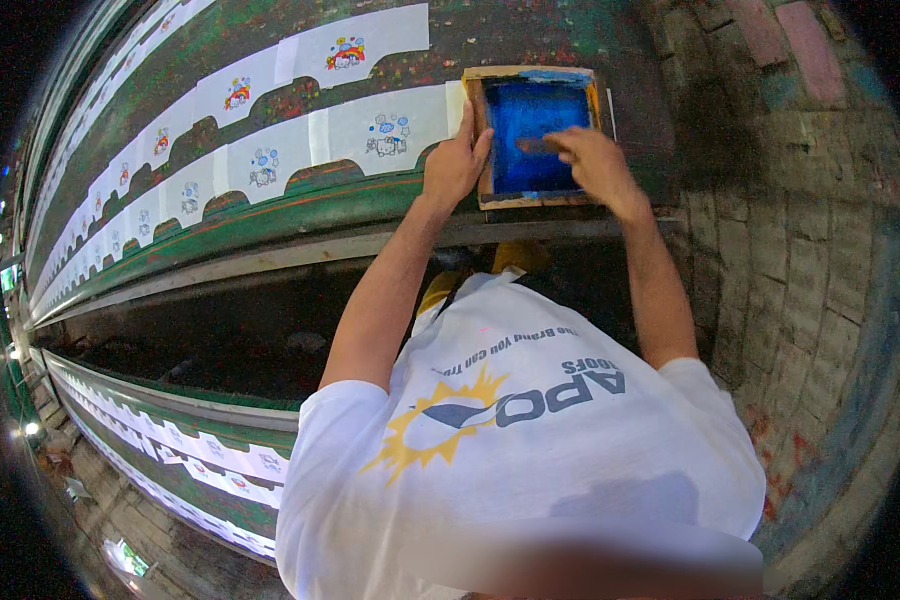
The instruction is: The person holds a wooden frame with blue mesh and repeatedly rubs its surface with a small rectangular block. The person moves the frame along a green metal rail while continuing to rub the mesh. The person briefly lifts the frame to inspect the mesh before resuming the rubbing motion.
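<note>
A wood-framed printing screen (538, 135) with blue ink across its mesh lies at the near right end of a long green table. My left hand (457, 161) grips the left side of the frame. Over the mesh, my right hand (592, 161) holds a squeegee (538, 145), blurred and blue-stained, so its outline is hard to make out. White cut fabric pieces (388, 127) run in a row to the left of the screen, printed with blue and grey cartoon figures. Part of a white piece shows beside the frame's upper left edge.
Another row of white pieces (345, 54) with rainbow prints lies farther back on the table (330, 191). A second long table with printed pieces (214, 446) stands at the lower left, across a dark gap. Brick paving (765, 247) extends along the right.
</note>
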Motion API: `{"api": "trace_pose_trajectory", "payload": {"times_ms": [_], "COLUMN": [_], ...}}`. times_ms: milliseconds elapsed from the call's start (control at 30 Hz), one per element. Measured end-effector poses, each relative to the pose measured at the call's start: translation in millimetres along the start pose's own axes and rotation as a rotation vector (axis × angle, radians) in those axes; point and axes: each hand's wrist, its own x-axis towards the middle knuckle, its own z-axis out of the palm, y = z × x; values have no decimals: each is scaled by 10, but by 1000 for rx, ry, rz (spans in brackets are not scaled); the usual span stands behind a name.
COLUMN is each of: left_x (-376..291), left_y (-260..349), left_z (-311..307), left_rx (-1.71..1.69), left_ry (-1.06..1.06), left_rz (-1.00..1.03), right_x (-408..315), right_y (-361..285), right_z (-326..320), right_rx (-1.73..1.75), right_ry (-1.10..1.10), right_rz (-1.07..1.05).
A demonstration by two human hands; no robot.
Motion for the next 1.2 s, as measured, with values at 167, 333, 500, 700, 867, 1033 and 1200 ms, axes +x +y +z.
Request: {"api": "trace_pose_trajectory", "payload": {"times_ms": [167, 333, 500, 700, 867, 1033, 1200], "left_x": [-35, -34, -302, -865, -984, -916, -857], "left_y": [1, 356, 1329, 2087, 2281, 2280, 2247], "left_z": [27, -445, -1675, -2518, -2442, -2414, -2425], "left_rx": [41, 156, -609, -782, -755, -766, -795], "left_ry": [48, 89, 560, 544, 542, 573, 591], "left_rz": [-6, 161, 472, 899, 892, 899, 908], "right_x": [-303, -383, -587, -736, -826, -921, -954], "right_y": [-180, -30, -6, 79, 324, 478, 470], "right_z": [110, 39, 45, -136, -223, -211, -183], "right_rx": [65, 46, 94, 239, 271, 299, 265], "right_ry": [167, 76, 29, -91, -9, -5, 50], "right_rz": [-23, -109, -154, -138, -154, -131, -95]}}
